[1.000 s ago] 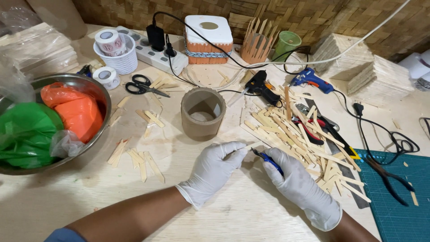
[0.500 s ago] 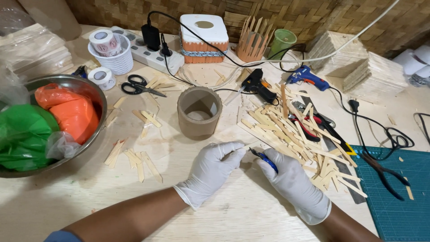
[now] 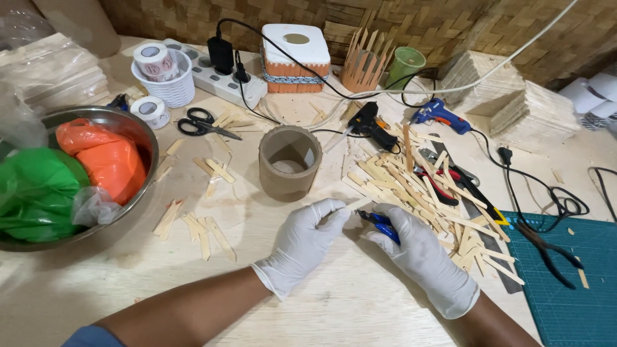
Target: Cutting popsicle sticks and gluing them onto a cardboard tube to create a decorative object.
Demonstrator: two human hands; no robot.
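Both of my hands wear white gloves and meet over the wooden table near its front. My left hand (image 3: 302, 243) pinches a thin wooden stick (image 3: 357, 204) by one end. My right hand (image 3: 421, 256) grips small blue-handled cutters (image 3: 380, 225), whose jaws sit at the stick. A brown cardboard ring (image 3: 290, 162) stands upright just beyond my left hand. To the right of my hands a heap of wooden sticks (image 3: 411, 186) spreads over the table.
A steel bowl (image 3: 138, 132) with orange and green bags sits at the left. Black scissors (image 3: 204, 124), tape rolls (image 3: 154, 59), a power strip (image 3: 212, 76), a black glue gun (image 3: 371, 122), a blue glue gun (image 3: 440, 115), red pliers (image 3: 443, 186) and a green cutting mat (image 3: 572, 283) surround the work.
My hands stay together on the stick and cutters with little movement. The view has shifted slightly.
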